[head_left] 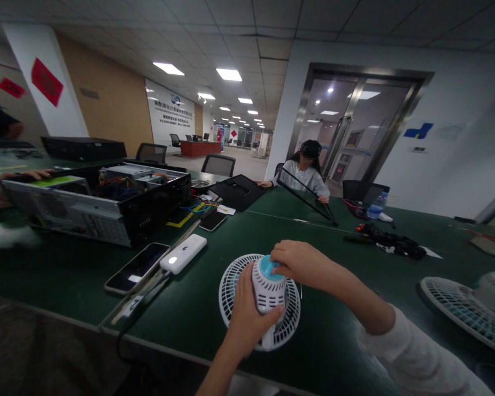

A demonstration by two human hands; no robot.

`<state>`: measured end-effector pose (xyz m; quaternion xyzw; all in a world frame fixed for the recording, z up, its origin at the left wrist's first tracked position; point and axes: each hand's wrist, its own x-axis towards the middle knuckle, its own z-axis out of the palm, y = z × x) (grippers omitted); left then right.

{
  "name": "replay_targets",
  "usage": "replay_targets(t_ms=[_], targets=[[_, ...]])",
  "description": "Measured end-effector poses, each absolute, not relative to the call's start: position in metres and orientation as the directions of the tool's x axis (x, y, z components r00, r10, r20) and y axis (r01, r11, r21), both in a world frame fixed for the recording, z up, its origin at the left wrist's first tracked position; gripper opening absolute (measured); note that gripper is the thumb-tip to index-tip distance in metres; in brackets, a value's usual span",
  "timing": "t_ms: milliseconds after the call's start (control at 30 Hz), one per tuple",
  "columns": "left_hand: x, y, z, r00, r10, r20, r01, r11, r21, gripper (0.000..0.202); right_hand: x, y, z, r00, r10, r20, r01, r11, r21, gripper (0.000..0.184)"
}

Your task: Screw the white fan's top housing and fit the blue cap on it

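A small white electric fan (pixel 271 300) lies face down on the green table, its round grille (pixel 226 291) against the top and its motor housing pointing up. My left hand (pixel 247 311) is wrapped around the housing, thumb on the near side and fingers along the left. At the top of the housing sits a light blue knob (pixel 271 268). My right hand (pixel 297 261) pinches this knob from the right, with the fingertips partly hidden behind it.
Left of the fan lie a white power bank (pixel 184 254) with a cable and a phone (pixel 138 268). Beyond them stands an open computer case (pixel 126 206). A second fan (pixel 470 308) is at the right. Across the table, a person (pixel 305 173) holds a black frame (pixel 303 195).
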<state>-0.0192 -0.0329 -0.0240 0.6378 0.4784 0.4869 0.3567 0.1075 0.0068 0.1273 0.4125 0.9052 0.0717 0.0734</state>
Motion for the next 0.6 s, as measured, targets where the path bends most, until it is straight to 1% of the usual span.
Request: replay_targets(t_ms=[200, 333, 400, 467, 533, 600], targets=[[-0.018, -0.034, -0.021, 0.057, 0.954, 0.293, 0.271, -0.298, 0.915, 0.086, 0.091, 0.006, 0.117, -0.533, 0.846, -0.005, 0.810, 0.512, 0.285, 0.035], [-0.020, -0.033, -0.020, 0.079, 0.953, 0.292, 0.277, -0.303, 0.912, 0.087, 0.087, 0.004, 0.115, -0.462, 0.887, 0.015, 0.851, 0.438, 0.291, 0.042], [-0.020, -0.033, -0.020, 0.083, 0.949, 0.303, 0.277, -0.314, 0.908, 0.086, 0.091, 0.003, 0.118, -0.473, 0.881, 0.002, 0.849, 0.456, 0.265, 0.044], [-0.021, -0.032, -0.021, 0.085, 0.947, 0.311, 0.272, -0.323, 0.907, 0.086, 0.097, 0.003, 0.123, -0.519, 0.855, -0.019, 0.831, 0.509, 0.224, 0.037], [-0.020, -0.033, -0.021, 0.085, 0.947, 0.310, 0.267, -0.322, 0.908, 0.086, 0.105, 0.003, 0.129, -0.590, 0.806, -0.039, 0.792, 0.588, 0.164, 0.026], [-0.020, -0.033, -0.021, 0.086, 0.949, 0.305, 0.263, -0.316, 0.911, 0.086, 0.112, 0.004, 0.132, -0.667, 0.742, -0.060, 0.737, 0.670, 0.087, 0.028]])
